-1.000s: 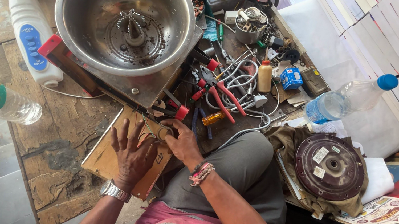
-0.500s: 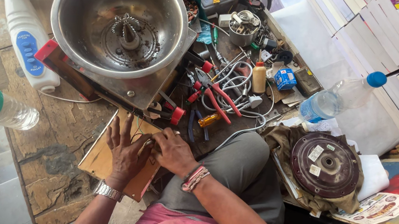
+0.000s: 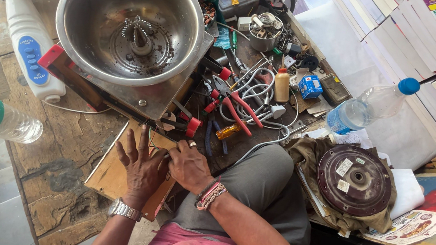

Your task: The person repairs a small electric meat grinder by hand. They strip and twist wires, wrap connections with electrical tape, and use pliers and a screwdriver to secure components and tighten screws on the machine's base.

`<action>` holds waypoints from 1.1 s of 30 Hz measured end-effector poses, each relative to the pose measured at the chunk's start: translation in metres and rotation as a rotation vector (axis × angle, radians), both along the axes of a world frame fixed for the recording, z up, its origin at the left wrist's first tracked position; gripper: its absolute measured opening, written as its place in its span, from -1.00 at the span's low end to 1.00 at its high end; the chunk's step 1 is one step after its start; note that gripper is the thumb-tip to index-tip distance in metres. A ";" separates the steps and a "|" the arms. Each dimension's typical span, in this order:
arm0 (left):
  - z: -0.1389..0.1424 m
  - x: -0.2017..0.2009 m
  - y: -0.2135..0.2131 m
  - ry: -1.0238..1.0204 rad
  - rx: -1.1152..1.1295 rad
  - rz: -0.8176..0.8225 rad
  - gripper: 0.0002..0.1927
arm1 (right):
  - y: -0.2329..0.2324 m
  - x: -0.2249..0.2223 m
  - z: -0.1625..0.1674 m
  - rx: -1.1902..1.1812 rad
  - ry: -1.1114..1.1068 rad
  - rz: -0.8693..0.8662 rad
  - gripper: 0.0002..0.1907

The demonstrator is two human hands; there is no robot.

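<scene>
Hands unmoved on wooden board (image 3: 109,172); steel bowl (image 3: 129,19) holds spindle (image 3: 139,35).

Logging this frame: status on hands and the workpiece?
Left hand flat, fingers spread on the brown wooden board. Right hand beside it, pinching something too small to tell. Steel bowl behind.

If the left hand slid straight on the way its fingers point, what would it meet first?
Likely the metal base under the steel bowl: the left hand lies flat on a wooden board, fingers pointing up-frame toward it. Heights are unclear.
</scene>
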State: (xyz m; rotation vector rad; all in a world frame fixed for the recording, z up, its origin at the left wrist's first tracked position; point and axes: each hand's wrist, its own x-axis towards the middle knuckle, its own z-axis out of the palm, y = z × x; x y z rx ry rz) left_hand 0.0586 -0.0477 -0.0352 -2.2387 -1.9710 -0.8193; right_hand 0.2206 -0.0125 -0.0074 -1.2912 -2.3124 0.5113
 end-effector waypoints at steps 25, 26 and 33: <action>0.001 0.001 0.001 -0.126 0.049 -0.033 -0.86 | -0.001 0.012 -0.002 0.080 0.069 0.117 -0.88; 0.001 0.001 0.001 -0.122 0.050 -0.036 -0.87 | -0.002 0.013 -0.005 0.076 0.055 0.124 -0.88; 0.001 0.000 0.003 -0.135 0.065 -0.026 -0.90 | -0.008 0.016 -0.030 0.174 0.058 0.417 -0.89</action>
